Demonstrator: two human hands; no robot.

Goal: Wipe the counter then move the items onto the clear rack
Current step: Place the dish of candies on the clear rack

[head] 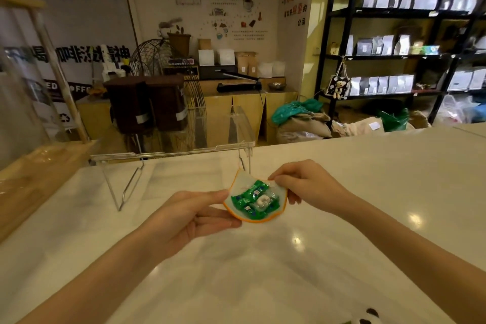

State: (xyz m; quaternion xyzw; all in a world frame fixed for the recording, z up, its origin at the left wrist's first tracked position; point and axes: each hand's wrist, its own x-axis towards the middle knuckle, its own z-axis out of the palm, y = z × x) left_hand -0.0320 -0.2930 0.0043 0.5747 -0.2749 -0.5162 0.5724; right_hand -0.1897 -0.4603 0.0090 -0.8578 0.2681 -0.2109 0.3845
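Observation:
A small white dish with an orange rim (238,212) is held above the white counter (342,192). It holds several green-wrapped candies (253,198) and one clear-wrapped one. My left hand (194,214) grips the dish's left edge from below. My right hand (302,183) pinches its right rim. The clear rack (171,152) stands on the counter just beyond and left of the dish, its top shelf bare.
A wooden board (31,181) lies along the counter's left side beside a clear screen. A small black-and-white object (365,318) peeks in at the bottom edge. Beyond the counter are brown bins, sacks and black shelves with bags.

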